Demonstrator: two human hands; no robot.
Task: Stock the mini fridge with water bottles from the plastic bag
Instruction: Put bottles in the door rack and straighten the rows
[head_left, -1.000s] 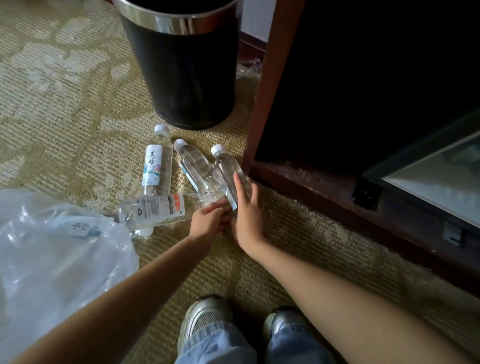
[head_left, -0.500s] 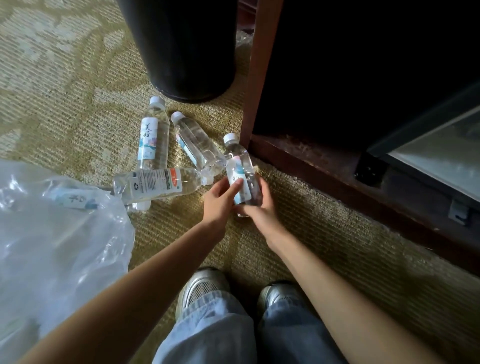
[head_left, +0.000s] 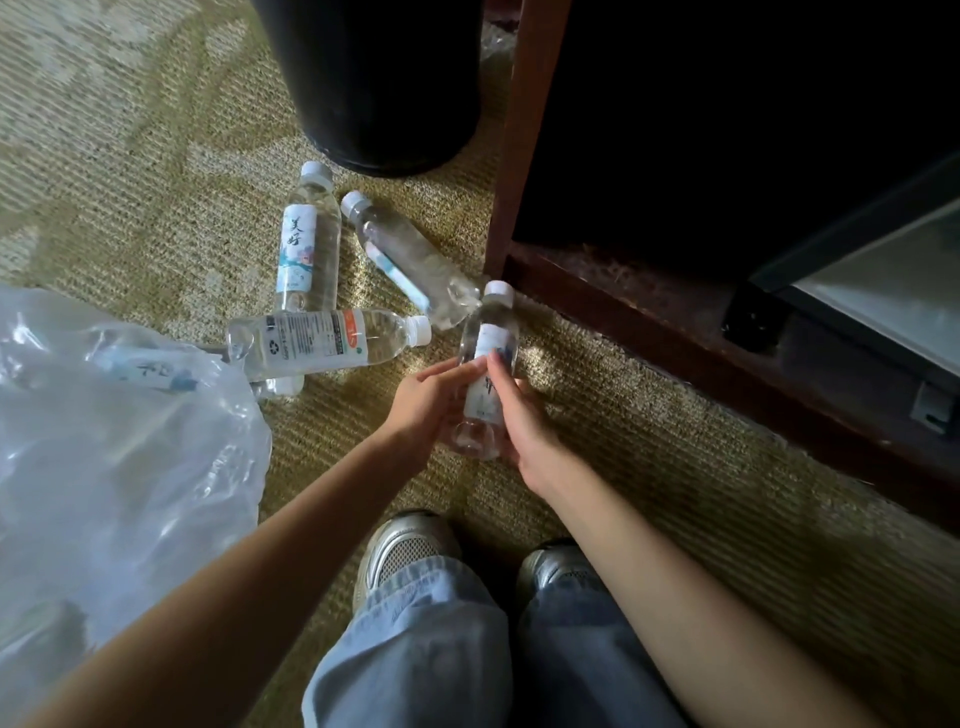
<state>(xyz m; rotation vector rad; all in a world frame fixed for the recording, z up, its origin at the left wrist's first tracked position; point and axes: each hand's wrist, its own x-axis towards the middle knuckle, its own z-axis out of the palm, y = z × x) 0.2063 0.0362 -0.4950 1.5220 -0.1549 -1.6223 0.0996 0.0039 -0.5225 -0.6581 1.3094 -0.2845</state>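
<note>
Both hands held 1 water bottle just above the carpet, centre of the frame.

The left hand (head_left: 428, 400) and right hand (head_left: 524, 423) were wrapped narrowly around the held bottle (head_left: 485, 374), fingers curled on its white label, white cap pointing toward the upper frame. It looked clear, full and smooth-sided, so I judged it could slip or roll if the grip loosened while swinging toward the fridge door (head_left: 883, 291) at right. Its cap sat close to the wooden cabinet base (head_left: 649, 312), which it might knock. 3 loose bottles lay touching one another left of centre: the upright-labelled bottle (head_left: 306, 249), the angled bottle (head_left: 410, 260) and the crosswise bottle (head_left: 322, 343); a careless reach could send them rolling. Another bottle (head_left: 150, 371) showed inside the plastic bag (head_left: 114, 493) at lower left.
</note>
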